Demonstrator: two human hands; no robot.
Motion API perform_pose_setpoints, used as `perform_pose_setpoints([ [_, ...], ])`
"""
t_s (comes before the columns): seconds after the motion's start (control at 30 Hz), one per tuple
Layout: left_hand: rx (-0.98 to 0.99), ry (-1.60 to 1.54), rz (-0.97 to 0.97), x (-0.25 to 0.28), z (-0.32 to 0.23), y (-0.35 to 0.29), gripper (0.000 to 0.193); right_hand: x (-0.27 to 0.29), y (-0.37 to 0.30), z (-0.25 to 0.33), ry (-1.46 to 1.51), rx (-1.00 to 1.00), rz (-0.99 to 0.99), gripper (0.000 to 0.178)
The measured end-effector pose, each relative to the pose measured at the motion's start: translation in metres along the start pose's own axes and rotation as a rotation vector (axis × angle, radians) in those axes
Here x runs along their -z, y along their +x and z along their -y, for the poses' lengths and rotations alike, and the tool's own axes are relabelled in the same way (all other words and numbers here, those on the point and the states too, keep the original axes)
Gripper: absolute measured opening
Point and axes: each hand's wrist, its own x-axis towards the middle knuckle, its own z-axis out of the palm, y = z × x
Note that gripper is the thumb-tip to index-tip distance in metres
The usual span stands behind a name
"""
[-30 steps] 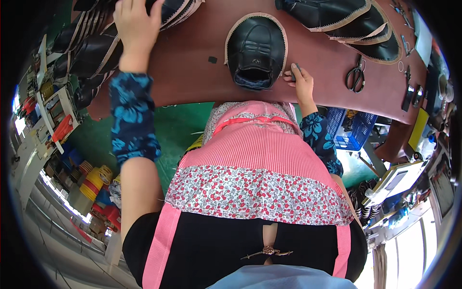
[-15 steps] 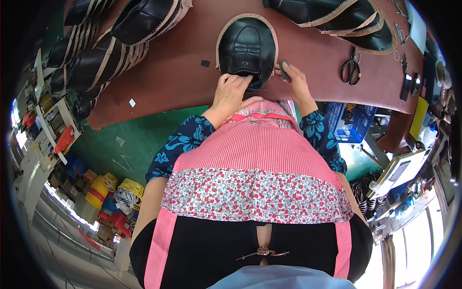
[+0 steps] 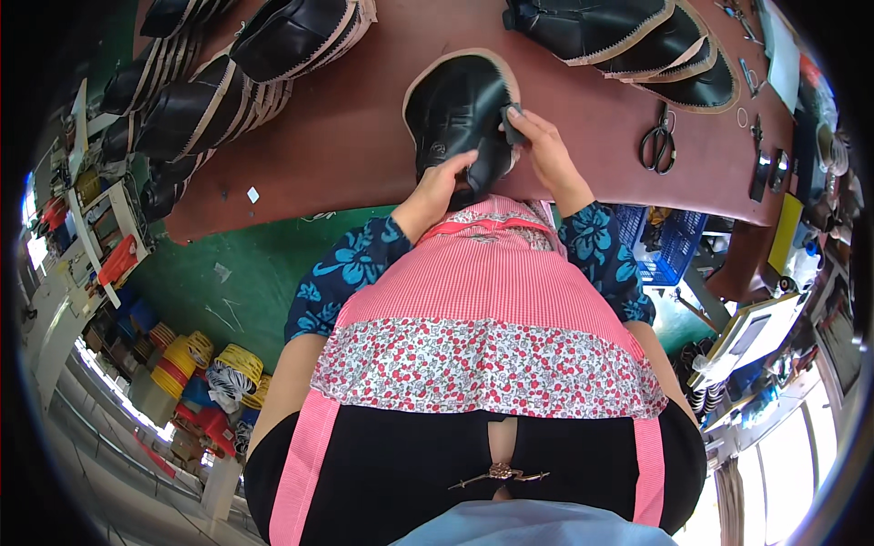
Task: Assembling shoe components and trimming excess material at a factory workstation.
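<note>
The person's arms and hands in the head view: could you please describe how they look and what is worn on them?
The left hand and right hand wear no gloves. The left sleeve and right sleeve match: dark navy with bright blue flowers. Above these, the arms are uncovered up to a black top.

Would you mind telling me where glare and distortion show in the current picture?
Head view: glare whitens the windows at lower right; in that view, a sheen shows on the black shoe upper; there too, the near edge of the table curves and the corners go black.
</note>
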Motion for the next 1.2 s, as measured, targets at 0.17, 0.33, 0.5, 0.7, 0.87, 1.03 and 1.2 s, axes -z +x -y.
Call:
perform_pose_setpoints([
  [0.17,-0.095,-0.321,0.253,-0.031,-0.033,-0.059,0.046,-0.031,-0.023,0.012,0.130,-0.011,0.037,0.025],
  [0.33,-0.134,-0.439,0.173,-0.032,-0.045,-0.077,0.043,-0.064,-0.049,0.024,0.143,0.114,-0.044,0.023],
  [0.5,-0.241,-0.208,0.085,-0.031,-0.061,-0.099,0.041,-0.078,-0.072,0.041,-0.150,0.241,-0.011,0.023],
  [0.7,-0.603,0.652,0.129,-0.001,-0.113,-0.173,0.032,-0.072,-0.075,0.036,0.389,0.057,-0.183,0.025],
  [0.87,-0.766,0.660,-0.071,0.031,-0.122,-0.149,0.037,-0.067,-0.079,0.024,0.667,-0.115,-0.232,0.020],
  [1.03,-0.590,0.356,0.101,0.029,-0.104,-0.142,0.044,-0.068,-0.097,0.025,0.692,-0.057,-0.202,0.019],
  [1.2,-0.639,0.753,-0.103,0.034,-0.083,-0.132,0.031,-0.087,-0.113,0.028,0.573,-0.064,-0.196,0.022],
])
